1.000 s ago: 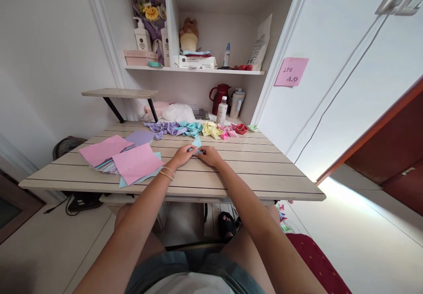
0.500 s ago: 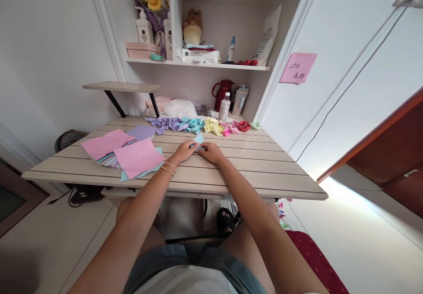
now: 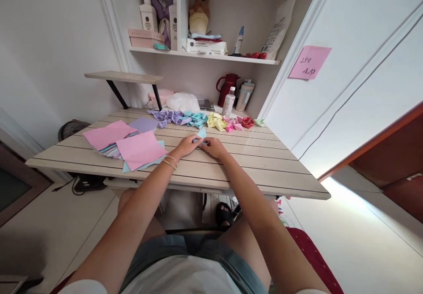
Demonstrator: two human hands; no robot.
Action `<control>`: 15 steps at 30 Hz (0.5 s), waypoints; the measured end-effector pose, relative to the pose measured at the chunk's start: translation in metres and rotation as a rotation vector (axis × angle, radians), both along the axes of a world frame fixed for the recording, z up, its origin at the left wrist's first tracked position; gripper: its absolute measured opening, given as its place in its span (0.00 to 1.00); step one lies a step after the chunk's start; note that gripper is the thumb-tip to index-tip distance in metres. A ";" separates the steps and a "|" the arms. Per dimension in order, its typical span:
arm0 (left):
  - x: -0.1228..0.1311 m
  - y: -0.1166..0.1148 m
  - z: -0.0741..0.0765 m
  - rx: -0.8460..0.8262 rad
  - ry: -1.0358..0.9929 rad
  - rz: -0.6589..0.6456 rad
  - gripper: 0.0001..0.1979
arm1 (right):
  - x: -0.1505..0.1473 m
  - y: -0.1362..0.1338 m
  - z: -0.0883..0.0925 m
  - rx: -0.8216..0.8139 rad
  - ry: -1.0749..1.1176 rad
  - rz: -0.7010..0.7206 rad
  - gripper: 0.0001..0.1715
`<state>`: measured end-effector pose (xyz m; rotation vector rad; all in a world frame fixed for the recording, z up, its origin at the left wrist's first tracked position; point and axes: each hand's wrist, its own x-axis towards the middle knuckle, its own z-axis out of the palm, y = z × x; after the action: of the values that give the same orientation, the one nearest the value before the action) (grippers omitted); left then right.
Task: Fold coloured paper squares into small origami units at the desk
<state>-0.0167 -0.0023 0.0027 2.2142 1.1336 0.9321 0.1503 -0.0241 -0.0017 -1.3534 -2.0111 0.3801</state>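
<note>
Between my two hands is a small folded piece of light blue paper [image 3: 201, 133], its pointed tip showing above the fingers. My left hand [image 3: 188, 145] pinches its left side, close to the desk top. On the other side my right hand [image 3: 213, 147] grips the paper with bent fingers, the fingertips of both hands nearly meeting. The lower part of the paper is hidden by the fingers. Just beyond lie folded blue paper pieces [image 3: 197, 119] and yellow ones [image 3: 216, 121] in a row.
Pink sheets [image 3: 142, 149] and a stack of coloured paper lie on the desk [image 3: 251, 166] to the left. Purple folded pieces [image 3: 170, 117] and a red one [image 3: 247, 123] belong to the back row. A bottle [image 3: 228, 102] and a red jug [image 3: 227, 89] stand behind.
The view has tilted and shifted slightly, so the desk and shelf sit a little higher in the picture. Both hands stay on the blue paper, with fingers only slightly shifted.
</note>
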 end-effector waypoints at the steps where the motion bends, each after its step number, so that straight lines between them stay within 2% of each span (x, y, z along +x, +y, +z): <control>1: 0.000 0.000 0.000 -0.002 0.007 0.003 0.18 | 0.000 0.000 0.000 0.001 -0.004 -0.002 0.13; 15: 0.000 0.001 -0.004 0.025 -0.008 -0.029 0.18 | 0.001 0.001 -0.002 0.021 -0.019 0.018 0.13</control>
<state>-0.0167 -0.0014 -0.0009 2.2389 1.0891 0.9474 0.1509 -0.0228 -0.0037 -1.3319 -2.0384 0.3541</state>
